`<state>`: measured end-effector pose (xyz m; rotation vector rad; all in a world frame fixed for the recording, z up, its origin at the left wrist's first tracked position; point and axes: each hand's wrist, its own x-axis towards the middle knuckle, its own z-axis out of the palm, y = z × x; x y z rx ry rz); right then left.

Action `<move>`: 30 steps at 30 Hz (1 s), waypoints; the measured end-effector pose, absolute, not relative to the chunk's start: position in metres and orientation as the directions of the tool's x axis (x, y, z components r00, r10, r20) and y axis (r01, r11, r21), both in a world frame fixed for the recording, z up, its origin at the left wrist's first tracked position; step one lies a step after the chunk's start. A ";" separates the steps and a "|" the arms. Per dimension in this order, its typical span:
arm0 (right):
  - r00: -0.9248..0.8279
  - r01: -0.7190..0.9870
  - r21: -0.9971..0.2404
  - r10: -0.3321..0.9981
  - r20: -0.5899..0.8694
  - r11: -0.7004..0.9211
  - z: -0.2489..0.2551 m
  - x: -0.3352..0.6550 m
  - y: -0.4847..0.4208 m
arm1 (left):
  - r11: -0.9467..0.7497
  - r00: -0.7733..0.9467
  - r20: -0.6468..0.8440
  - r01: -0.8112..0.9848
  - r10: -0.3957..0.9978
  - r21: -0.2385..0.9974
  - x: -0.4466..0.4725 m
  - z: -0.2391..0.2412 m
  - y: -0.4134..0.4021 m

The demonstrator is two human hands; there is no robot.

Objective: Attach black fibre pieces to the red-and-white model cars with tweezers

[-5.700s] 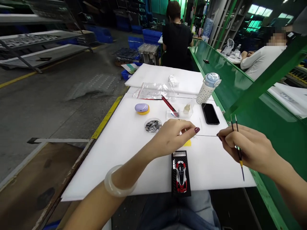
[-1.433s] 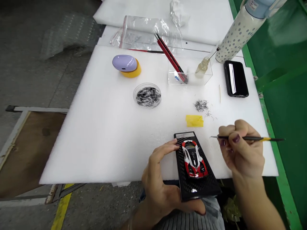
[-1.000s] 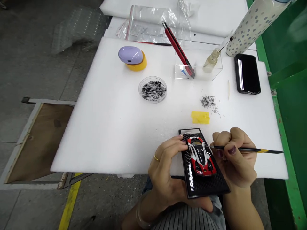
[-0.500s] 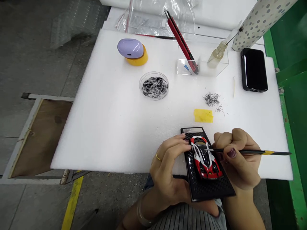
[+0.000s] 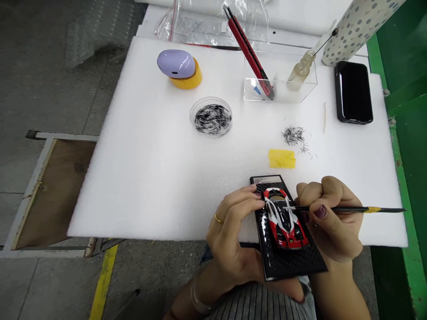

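Note:
A red, white and black model car [image 5: 288, 229] sits on a black textured display base [image 5: 296, 265]. My left hand [image 5: 233, 235] is closed around the base's left side, thumb beneath its near end and fingertips by the car's flank. In a pinch, my right hand [image 5: 330, 220] holds a thin black paintbrush [image 5: 353, 209] with a yellow band. Its fine tip lies over the car's dark middle; whether it touches I cannot tell. Beyond the base are a piece of yellow tape [image 5: 282, 158] and a loose pile of short black bristle-like pieces [image 5: 293, 135].
A round clear dish [image 5: 211, 117] holds more black pieces. Behind stand a clear box [image 5: 248, 95] with a red utility knife [image 5: 248, 49] and a small glass bottle [image 5: 300, 73]. A lilac case [image 5: 176, 63], a cotton swab [image 5: 325, 117] and a black device [image 5: 353, 92] lie on the white foam board [image 5: 140, 178].
The view has shifted slightly, so the things on the board appear a little further left and higher. Both hands keep the same hold on the base and the paintbrush.

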<state>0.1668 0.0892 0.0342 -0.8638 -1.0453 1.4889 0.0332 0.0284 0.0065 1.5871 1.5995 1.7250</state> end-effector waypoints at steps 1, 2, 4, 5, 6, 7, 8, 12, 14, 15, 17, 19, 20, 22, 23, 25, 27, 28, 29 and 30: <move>-0.170 -0.350 -0.936 0.985 0.016 -0.045 0.034 0.167 0.089 | -0.334 -0.342 0.492 0.427 0.800 0.840 0.033 0.006 0.028; -0.170 -0.346 -0.937 0.985 0.014 -0.047 0.034 0.167 0.090 | -0.332 -0.342 0.488 0.422 0.803 0.843 0.033 0.005 0.028; -0.165 -0.333 -0.942 0.986 0.011 -0.045 0.034 0.167 0.090 | -0.332 -0.341 0.486 0.420 0.805 0.845 0.033 0.005 0.028; -0.165 -0.329 -0.943 0.986 0.013 -0.043 0.034 0.167 0.090 | -0.331 -0.343 0.486 0.421 0.804 0.844 0.033 0.006 0.028; -0.169 -0.331 -0.943 0.986 0.015 -0.042 0.034 0.167 0.090 | -0.333 -0.342 0.489 0.423 0.803 0.843 0.033 0.006 0.029; -0.173 -0.338 -0.940 0.985 0.018 -0.042 0.034 0.167 0.091 | -0.332 -0.342 0.489 0.425 0.802 0.842 0.033 0.006 0.029; -0.178 -0.348 -0.936 0.984 0.022 -0.042 0.034 0.167 0.091 | -0.331 -0.341 0.488 0.425 0.803 0.842 0.033 0.007 0.030; -0.189 -0.384 -0.922 0.982 0.027 -0.049 0.033 0.167 0.090 | -0.335 -0.339 0.493 0.429 0.801 0.839 0.033 0.008 0.031; -0.188 -0.389 -0.920 0.982 0.031 -0.045 0.033 0.167 0.090 | -0.337 -0.340 0.497 0.431 0.799 0.837 0.032 0.008 0.030; -0.187 -0.389 -0.920 0.982 0.034 -0.043 0.033 0.167 0.091 | -0.336 -0.340 0.495 0.431 0.799 0.838 0.032 0.008 0.030; -0.183 -0.385 -0.922 0.983 0.032 -0.042 0.034 0.168 0.091 | -0.328 -0.344 0.489 0.430 0.802 0.841 0.032 0.008 0.030; -0.177 -0.369 -0.929 0.984 0.025 -0.043 0.034 0.168 0.091 | -0.324 -0.347 0.483 0.425 0.804 0.845 0.032 0.007 0.029; -0.174 -0.359 -0.933 0.985 0.022 -0.042 0.034 0.168 0.091 | -0.324 -0.350 0.482 0.421 0.804 0.847 0.033 0.007 0.028; -0.167 -0.340 -0.939 0.986 0.014 -0.045 0.034 0.168 0.090 | -0.324 -0.353 0.478 0.415 0.804 0.850 0.033 0.006 0.027; -0.169 -0.339 -0.939 0.986 0.011 -0.047 0.034 0.167 0.090 | -0.322 -0.355 0.476 0.413 0.805 0.852 0.033 0.006 0.027; -0.182 -0.357 -0.932 0.983 0.005 -0.061 0.034 0.167 0.090 | -0.318 -0.358 0.473 0.414 0.805 0.853 0.033 0.005 0.027; -0.187 -0.392 -0.918 0.982 0.012 -0.063 0.036 0.167 0.092 | -0.316 -0.352 0.476 0.423 0.806 0.849 0.033 0.005 0.028; -0.177 -0.405 -0.913 0.984 0.019 -0.055 0.037 0.168 0.093 | -0.316 -0.347 0.479 0.432 0.806 0.845 0.032 0.006 0.028; -0.157 -0.409 -0.912 0.987 0.027 -0.040 0.038 0.170 0.094 | -0.318 -0.340 0.485 0.443 0.806 0.838 0.032 0.006 0.029; -0.132 -0.402 -0.915 0.991 0.035 -0.021 0.039 0.172 0.096 | -0.317 -0.333 0.489 0.455 0.806 0.832 0.033 0.007 0.029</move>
